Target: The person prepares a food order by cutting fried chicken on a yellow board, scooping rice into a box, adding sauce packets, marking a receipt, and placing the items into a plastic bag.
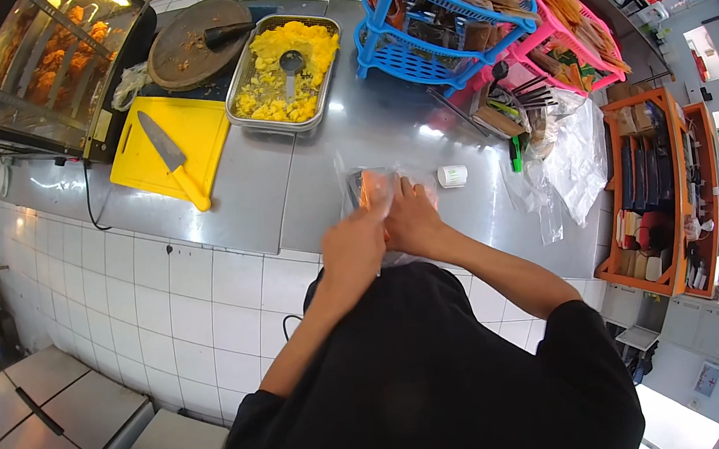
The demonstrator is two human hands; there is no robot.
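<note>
A clear plastic bag with something orange in or under it lies near the front edge of the steel table, directly before me. My right hand holds it, its fingers bent over the orange part. Close against it is my left hand, curled over the bag's near left side. Motion blurs its fingertips, so its grip is unclear. Just right of the hands stands a small white roll with green marks. Both palms and the bag's near end are hidden.
To the left, a knife lies on a yellow cutting board. Behind are a metal tray of yellow food, a round chopping block and a lit display case. Blue and pink racks and loose plastic bags occupy the right.
</note>
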